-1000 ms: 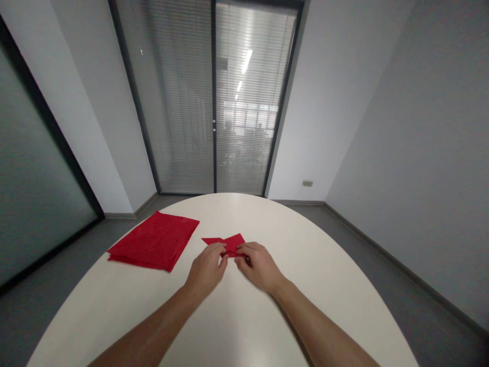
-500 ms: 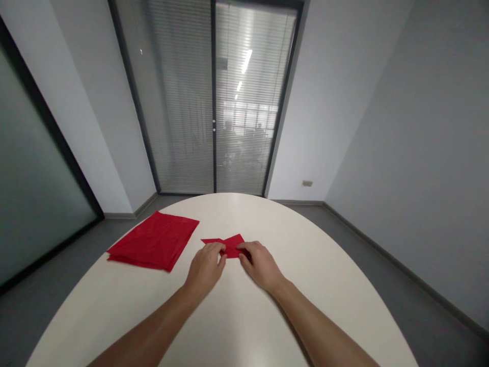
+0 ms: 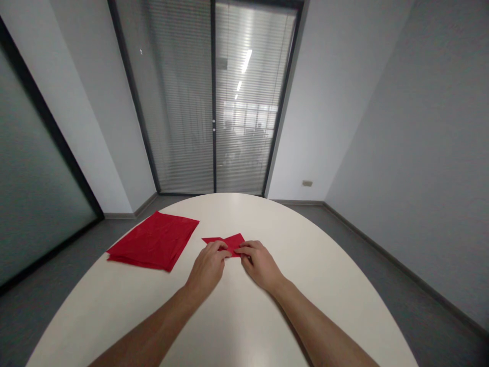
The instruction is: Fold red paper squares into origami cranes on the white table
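A small folded piece of red paper (image 3: 229, 239) lies on the white oval table (image 3: 313, 285) just beyond my hands. My left hand (image 3: 208, 267) has its fingers curled and pressed on the paper's near left edge. My right hand (image 3: 260, 264) pinches the near right part of the same paper, fingertips meeting those of the left. Most of the paper's near half is hidden under my fingers.
A stack of flat red paper sheets (image 3: 155, 246) lies on the table to the left of my hands. Beyond the table's far edge are glass doors with blinds (image 3: 214, 102), grey floor and white walls.
Both hands have shifted slightly forward and closer together over the folded paper; the fingertips now meet at its near edge. The paper and the stack stay in place.
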`<state>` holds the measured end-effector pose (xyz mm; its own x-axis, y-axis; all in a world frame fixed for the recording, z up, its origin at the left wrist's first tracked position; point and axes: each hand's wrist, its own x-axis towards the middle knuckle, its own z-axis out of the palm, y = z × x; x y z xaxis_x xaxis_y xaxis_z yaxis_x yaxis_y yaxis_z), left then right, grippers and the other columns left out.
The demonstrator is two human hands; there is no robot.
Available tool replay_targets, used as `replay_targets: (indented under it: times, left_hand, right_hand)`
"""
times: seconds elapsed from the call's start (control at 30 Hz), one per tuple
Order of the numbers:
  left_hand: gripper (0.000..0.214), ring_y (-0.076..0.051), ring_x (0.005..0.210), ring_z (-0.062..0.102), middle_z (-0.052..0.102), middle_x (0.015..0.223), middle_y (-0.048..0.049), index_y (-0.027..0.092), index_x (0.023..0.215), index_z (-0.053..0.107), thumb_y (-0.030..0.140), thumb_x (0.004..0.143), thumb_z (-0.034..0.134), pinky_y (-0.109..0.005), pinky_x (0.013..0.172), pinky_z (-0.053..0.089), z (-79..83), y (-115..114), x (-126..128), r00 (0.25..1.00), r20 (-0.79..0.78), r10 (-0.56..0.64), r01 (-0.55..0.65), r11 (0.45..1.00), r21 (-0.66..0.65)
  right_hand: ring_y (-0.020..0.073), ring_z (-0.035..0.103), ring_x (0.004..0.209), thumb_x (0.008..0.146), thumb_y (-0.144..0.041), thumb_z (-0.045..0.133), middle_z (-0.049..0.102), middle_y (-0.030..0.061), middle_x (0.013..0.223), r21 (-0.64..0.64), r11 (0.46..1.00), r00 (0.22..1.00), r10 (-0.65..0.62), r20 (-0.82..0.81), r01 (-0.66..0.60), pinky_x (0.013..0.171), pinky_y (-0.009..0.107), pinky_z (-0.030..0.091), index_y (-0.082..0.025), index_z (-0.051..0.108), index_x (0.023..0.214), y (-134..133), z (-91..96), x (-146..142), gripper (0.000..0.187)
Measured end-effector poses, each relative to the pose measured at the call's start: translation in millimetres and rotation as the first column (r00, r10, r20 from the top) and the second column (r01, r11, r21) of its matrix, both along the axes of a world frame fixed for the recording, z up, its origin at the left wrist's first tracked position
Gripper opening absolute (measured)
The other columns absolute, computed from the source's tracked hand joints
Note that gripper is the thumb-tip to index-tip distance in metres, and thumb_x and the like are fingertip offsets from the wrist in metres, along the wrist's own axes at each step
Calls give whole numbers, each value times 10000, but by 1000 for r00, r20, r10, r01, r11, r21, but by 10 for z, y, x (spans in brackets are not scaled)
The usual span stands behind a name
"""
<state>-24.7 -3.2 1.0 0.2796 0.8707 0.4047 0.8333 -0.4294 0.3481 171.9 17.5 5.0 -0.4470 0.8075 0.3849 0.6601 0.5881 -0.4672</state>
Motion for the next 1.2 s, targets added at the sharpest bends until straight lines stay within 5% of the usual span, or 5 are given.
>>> replay_targets:
  times: [0.17, 0.43, 0.63, 0.9, 1.2]
  left_hand:
    - [426, -247, 1028, 643, 731, 1047, -61, 234, 1049, 771, -6, 818, 504, -436, 963, 508, -2, -15, 1, 999, -42, -26, 26, 1000, 16]
    - [317, -280, 1201, 617, 702, 1275, -92, 197, 1192, 717, 220, 937, 530, -472, 1081, 454, -97, -10, 1, 997, -26, 66, -65, 997, 48]
    - [341, -299, 1268, 580, 668, 1332, -113, 184, 1222, 684, 291, 913, 586, -486, 1113, 433, -111, -22, -6, 996, -39, 75, -73, 997, 40]
    - [396, -309, 1257, 568, 654, 1313, -129, 175, 1232, 665, 358, 881, 640, -500, 1117, 423, -79, -47, 8, 997, -45, 61, -59, 997, 44]
    - [438, -321, 1262, 560, 641, 1321, -128, 204, 1275, 656, 383, 875, 641, -517, 1100, 440, -116, -30, -18, 998, -50, 39, -36, 998, 57]
  right_hand:
    - [227, 608, 1057, 902, -147, 576, 728, 62, 1130, 11, 1000, 999, -28, 20, 28, 965, 357, 461, -252, 762, 1147, -22, 35, -18, 325]
    - [178, 619, 790, 918, -166, 540, 714, 16, 775, 1, 996, 995, 89, 43, -89, 865, 308, 452, -220, 748, 801, -70, 188, -47, 245]
    - [205, 650, 940, 907, -158, 539, 755, 30, 972, -14, 998, 998, 61, -16, -62, 908, 322, 465, -227, 741, 991, -43, 98, -39, 230]
    - [259, 617, 1089, 868, -245, 627, 730, 102, 1126, 11, 976, 976, -217, 12, 217, 990, 369, 446, -165, 681, 1166, -13, 36, -28, 314]
    - [257, 624, 1049, 853, -257, 643, 723, 108, 1124, -39, 968, 969, -247, -11, 246, 961, 368, 460, -138, 642, 1242, -3, 17, -38, 408]
